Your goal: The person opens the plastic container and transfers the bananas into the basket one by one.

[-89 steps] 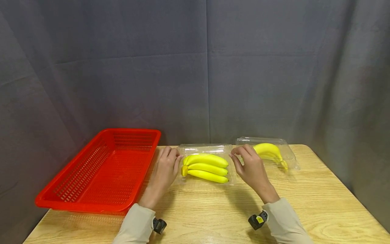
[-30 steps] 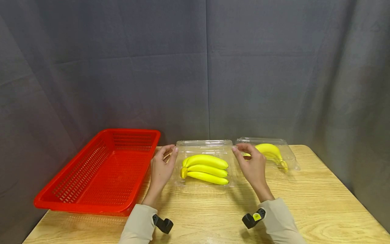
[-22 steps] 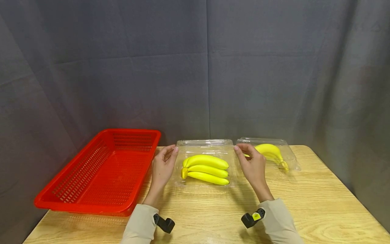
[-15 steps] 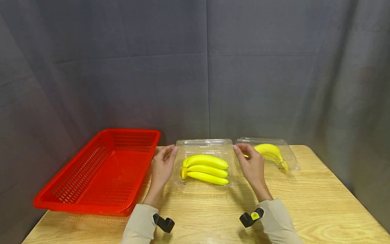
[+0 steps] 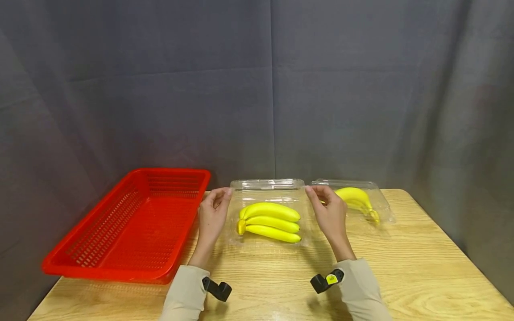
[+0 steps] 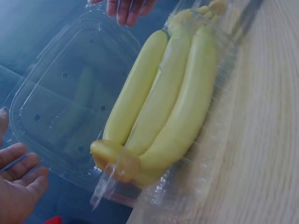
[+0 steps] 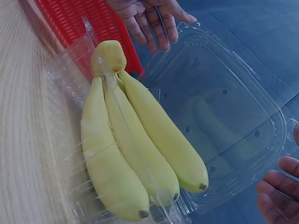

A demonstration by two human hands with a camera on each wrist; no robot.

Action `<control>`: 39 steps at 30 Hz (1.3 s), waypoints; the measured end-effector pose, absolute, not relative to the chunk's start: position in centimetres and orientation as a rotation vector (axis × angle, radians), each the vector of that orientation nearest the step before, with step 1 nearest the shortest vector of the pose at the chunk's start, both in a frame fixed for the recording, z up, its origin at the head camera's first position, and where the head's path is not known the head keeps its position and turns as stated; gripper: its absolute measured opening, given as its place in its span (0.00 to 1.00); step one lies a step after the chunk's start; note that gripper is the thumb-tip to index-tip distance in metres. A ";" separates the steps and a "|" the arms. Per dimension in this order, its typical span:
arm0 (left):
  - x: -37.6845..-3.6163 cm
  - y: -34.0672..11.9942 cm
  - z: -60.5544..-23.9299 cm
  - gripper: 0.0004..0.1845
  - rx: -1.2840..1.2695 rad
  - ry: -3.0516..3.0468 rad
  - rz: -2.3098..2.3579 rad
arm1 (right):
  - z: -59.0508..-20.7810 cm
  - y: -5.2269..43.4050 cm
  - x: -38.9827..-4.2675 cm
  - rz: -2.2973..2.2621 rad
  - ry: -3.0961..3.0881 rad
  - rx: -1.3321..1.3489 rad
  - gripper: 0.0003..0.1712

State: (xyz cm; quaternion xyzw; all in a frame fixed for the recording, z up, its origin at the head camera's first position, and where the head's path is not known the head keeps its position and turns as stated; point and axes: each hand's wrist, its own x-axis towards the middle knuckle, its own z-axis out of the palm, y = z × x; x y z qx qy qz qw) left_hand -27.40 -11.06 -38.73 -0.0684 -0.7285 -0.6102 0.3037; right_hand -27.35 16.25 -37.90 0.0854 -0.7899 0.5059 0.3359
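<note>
From the head camera, a clear clamshell box (image 5: 268, 209) sits mid-table with its lid (image 5: 267, 184) raised; a banana bunch (image 5: 270, 221) lies in its tray. The left hand (image 5: 212, 216) and right hand (image 5: 328, 214) pinch the lid's two corners. A second clear box (image 5: 361, 203) behind the right hand holds more bananas (image 5: 356, 200); a red basket (image 5: 132, 223) stands left.

The left wrist camera shows three bananas (image 6: 163, 102) in the tray, the lid (image 6: 65, 93) tipped back.

The right wrist camera shows the same bunch (image 7: 135, 149), stem toward the basket (image 7: 74, 23).
</note>
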 end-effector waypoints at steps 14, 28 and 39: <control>-27.7 -10.6 -38.3 0.15 -0.192 -1.914 -1.653 | -37.5 16.4 -27.8 1.341 -2.038 0.204 0.15; -27.7 -11.1 -38.3 0.18 -0.182 -1.968 -1.693 | -37.8 16.8 -27.7 1.414 -2.105 0.215 0.18; -28.1 -11.6 -39.0 0.28 -0.154 -2.146 -1.834 | -38.4 16.8 -28.1 1.495 -2.181 0.205 0.23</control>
